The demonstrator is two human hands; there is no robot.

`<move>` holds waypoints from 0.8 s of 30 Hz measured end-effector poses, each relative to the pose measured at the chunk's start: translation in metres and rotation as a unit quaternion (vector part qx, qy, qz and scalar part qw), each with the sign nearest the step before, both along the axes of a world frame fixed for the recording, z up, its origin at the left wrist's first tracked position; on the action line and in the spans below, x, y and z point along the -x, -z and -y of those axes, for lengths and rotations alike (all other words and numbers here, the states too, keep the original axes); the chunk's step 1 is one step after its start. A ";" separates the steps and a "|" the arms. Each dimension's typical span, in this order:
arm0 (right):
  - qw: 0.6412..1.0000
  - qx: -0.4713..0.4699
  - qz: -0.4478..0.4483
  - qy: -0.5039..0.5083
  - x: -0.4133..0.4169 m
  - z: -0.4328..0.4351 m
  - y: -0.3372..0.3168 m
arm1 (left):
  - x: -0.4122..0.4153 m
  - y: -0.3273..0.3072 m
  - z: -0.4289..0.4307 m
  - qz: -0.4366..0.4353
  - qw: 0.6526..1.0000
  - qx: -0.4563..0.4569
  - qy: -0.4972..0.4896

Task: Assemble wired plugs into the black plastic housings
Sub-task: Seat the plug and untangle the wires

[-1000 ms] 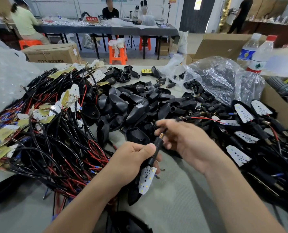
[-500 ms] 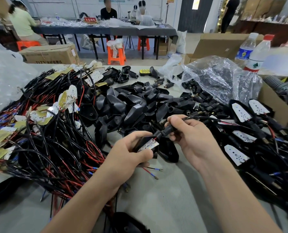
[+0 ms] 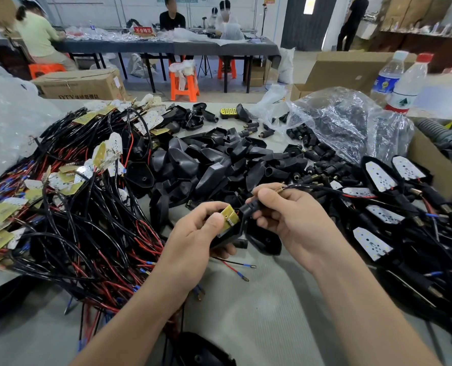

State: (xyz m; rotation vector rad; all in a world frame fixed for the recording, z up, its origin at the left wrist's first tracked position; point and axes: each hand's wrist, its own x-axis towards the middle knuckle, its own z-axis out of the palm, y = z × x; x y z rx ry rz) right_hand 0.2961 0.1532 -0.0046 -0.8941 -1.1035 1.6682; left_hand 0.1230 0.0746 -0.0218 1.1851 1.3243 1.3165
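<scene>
Item in hand: one black plastic housing [image 3: 226, 239], gripped in the left hand [image 3: 198, 233] just above the grey table [image 3: 259, 318], fingers curled under the shell, thumb pressing a yellow-backed LED board [image 3: 230, 216] at its open mouth. Right hand [image 3: 293, 217]: fingers pinched round the black plug stem [image 3: 252, 207] at the housing's neck, its black-and-red lead [image 3: 330, 190] trailing right over the finished units [image 3: 380, 175]. Stock: empty housings [image 3: 211, 165] heaped behind the hands; wired boards [image 3: 87, 207] tangled at left. Step, as judged: seating board and plug in the shell, the board tilted and not yet flush. The next move likely calls for drawing the lead taut while pressing the board level, without trapping the wires.
</scene>
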 end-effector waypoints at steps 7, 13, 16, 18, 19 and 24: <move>0.998 0.000 -0.008 -0.067 -0.003 0.006 -0.005 | 0.002 0.007 -0.003 0.004 0.999 -0.033 -0.037; 0.999 0.028 -0.007 0.032 0.012 0.011 -0.004 | 0.003 0.006 -0.003 -0.060 0.990 -0.055 -0.114; 0.996 0.039 -0.014 0.074 0.014 0.011 -0.004 | 0.007 0.005 -0.003 -0.151 0.975 -0.064 -0.149; 0.996 0.044 -0.010 0.079 0.013 0.010 -0.003 | 0.009 0.005 -0.004 -0.162 0.972 -0.056 -0.161; 0.996 0.047 -0.011 0.073 0.013 0.010 -0.003 | 0.009 0.005 -0.004 -0.163 0.971 -0.053 -0.168; 1.000 0.009 -0.008 0.006 0.012 0.012 -0.003 | 0.010 -0.001 -0.002 -0.184 0.957 -0.077 -0.212</move>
